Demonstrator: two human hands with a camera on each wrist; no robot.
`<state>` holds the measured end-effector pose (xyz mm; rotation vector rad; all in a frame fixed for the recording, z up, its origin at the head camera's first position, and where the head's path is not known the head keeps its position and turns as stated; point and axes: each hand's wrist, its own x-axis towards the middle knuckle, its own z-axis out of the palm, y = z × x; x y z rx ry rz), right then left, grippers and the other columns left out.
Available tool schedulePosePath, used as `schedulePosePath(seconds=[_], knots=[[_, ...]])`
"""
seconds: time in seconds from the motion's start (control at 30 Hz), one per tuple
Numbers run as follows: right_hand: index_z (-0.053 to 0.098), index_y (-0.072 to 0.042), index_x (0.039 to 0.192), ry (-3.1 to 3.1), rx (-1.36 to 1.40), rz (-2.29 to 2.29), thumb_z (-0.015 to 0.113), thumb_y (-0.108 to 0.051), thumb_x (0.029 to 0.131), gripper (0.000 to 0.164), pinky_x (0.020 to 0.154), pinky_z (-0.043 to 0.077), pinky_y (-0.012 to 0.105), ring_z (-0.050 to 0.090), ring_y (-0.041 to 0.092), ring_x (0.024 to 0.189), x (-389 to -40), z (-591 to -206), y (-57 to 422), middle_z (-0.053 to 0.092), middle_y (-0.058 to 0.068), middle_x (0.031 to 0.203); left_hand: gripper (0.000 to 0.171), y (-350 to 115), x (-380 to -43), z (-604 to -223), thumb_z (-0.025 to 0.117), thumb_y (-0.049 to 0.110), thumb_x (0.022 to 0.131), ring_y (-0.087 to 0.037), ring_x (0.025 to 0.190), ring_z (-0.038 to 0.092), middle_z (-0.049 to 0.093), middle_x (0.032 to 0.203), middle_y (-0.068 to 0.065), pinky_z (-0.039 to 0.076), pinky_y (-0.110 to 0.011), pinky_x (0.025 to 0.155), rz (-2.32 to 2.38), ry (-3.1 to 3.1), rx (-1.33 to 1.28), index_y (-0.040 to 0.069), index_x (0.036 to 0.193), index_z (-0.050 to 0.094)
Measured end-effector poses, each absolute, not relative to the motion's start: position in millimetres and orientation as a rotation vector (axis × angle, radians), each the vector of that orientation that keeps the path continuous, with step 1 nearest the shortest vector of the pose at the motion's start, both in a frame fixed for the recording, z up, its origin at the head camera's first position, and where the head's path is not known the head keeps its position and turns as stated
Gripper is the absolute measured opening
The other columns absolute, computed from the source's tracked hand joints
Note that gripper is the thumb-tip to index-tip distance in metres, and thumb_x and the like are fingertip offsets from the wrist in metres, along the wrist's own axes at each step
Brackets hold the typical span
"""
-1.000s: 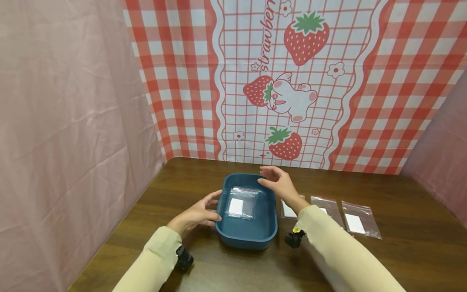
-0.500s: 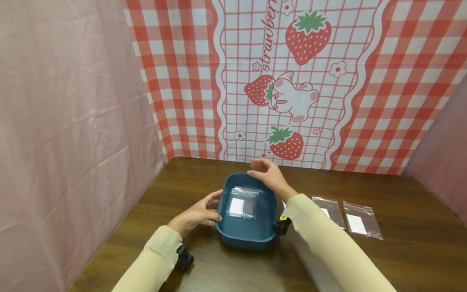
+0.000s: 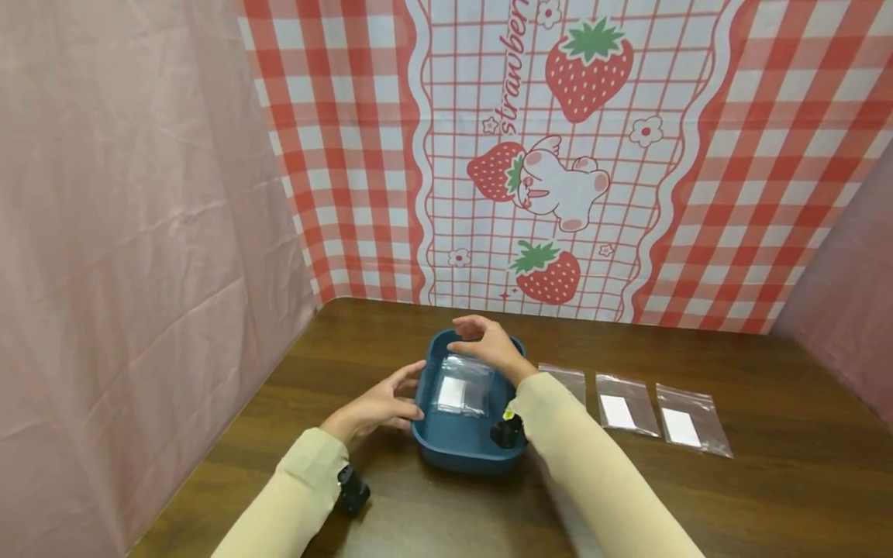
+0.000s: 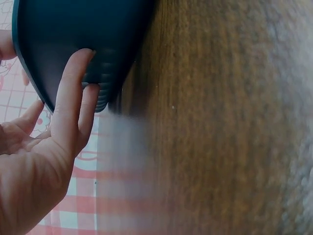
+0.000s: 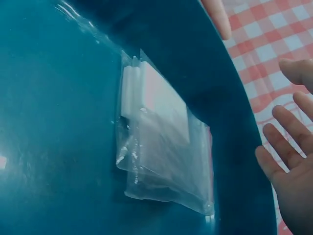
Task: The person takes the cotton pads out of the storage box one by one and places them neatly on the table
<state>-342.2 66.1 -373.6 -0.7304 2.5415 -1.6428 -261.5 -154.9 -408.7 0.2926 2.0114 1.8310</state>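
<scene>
In the head view a blue rectangular bin (image 3: 460, 457) stands on the table. Clear zip bags (image 3: 466, 385) with white cards inside lie stacked in it; the right wrist view shows the stack (image 5: 168, 152) close up. My left hand (image 3: 377, 403) is at the bin's left side, and the left wrist view shows its extended fingers (image 4: 71, 98) against the outer wall. Above the bin's far part is my right hand (image 3: 488, 346), fingers loosely bent and holding nothing. In the right wrist view that hand (image 5: 298, 171) appears beyond the bags.
Right of the bin, a row of zip bags lies on the wooden table: one (image 3: 567, 381) partly behind the right sleeve, another (image 3: 626, 407) in the middle, and a third (image 3: 693, 421) farthest right. A strawberry-print checked cloth (image 3: 530, 194) hangs behind the table.
My right hand has moved left, from the bin's far right corner to over its far part. My left hand and the bin have stayed in place.
</scene>
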Motion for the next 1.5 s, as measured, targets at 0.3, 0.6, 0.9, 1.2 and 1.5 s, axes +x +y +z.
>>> schedulePosePath(seconds=[0.3, 0.6, 0.9, 1.2, 1.5], knots=[[0.053, -0.003, 0.128, 2.514, -0.789, -1.312, 0.076, -0.014, 0.076, 0.058, 0.095, 0.04, 0.044, 0.048, 0.034, 0.116, -341.4, -386.7, 65.2, 0.054, 0.018, 0.125, 0.084, -153.6, -261.9, -410.5, 0.063, -0.007, 0.078, -0.025, 0.088, 0.058, 0.031, 0.137, -0.024, 0.053, -0.041, 0.07, 1.845, 1.998, 0.317, 0.016, 0.148, 0.023], [0.057, -0.009, 0.126, 2.444, -0.73, -1.047, 0.079, -0.017, 0.073, 0.058, 0.101, 0.032, 0.049, 0.039, 0.032, 0.126, -338.4, -386.9, 64.8, 0.05, 0.012, 0.133, 0.086, -154.9, -261.2, -407.6, 0.064, -0.008, 0.077, -0.032, 0.101, 0.056, 0.03, 0.138, -0.024, 0.054, -0.04, 0.07, 1.86, 1.961, 0.324, 0.015, 0.148, 0.021], [0.059, -0.01, 0.122, 2.417, -0.864, -0.808, 0.081, -0.012, 0.069, 0.058, 0.092, 0.041, 0.037, 0.048, 0.023, 0.109, -341.8, -390.7, 65.8, 0.056, 0.004, 0.118, 0.087, -154.5, -261.4, -408.8, 0.064, -0.007, 0.076, -0.034, 0.106, 0.054, 0.03, 0.137, -0.025, 0.054, -0.038, 0.069, 1.864, 1.956, 0.341, 0.014, 0.148, 0.02], [0.064, -0.01, 0.115, 2.419, -0.882, -0.845, 0.079, -0.014, 0.072, 0.046, 0.095, 0.039, 0.039, 0.051, 0.021, 0.108, -339.5, -388.6, 62.8, 0.06, 0.003, 0.115, 0.087, -155.7, -260.4, -406.1, 0.064, -0.006, 0.076, -0.034, 0.106, 0.054, 0.03, 0.139, -0.025, 0.053, -0.038, 0.07, 1.855, 1.967, 0.325, 0.015, 0.149, 0.02], [0.068, 0.0, 0.099, 2.444, -0.895, -1.024, 0.077, -0.001, 0.071, 0.03, 0.081, 0.049, 0.031, 0.059, 0.026, 0.101, -338.8, -389.7, 63.6, 0.066, 0.006, 0.099, 0.087, -155.5, -260.7, -408.6, 0.064, -0.007, 0.076, -0.035, 0.107, 0.053, 0.03, 0.139, -0.025, 0.053, -0.04, 0.07, 1.853, 1.968, 0.318, 0.015, 0.148, 0.021]])
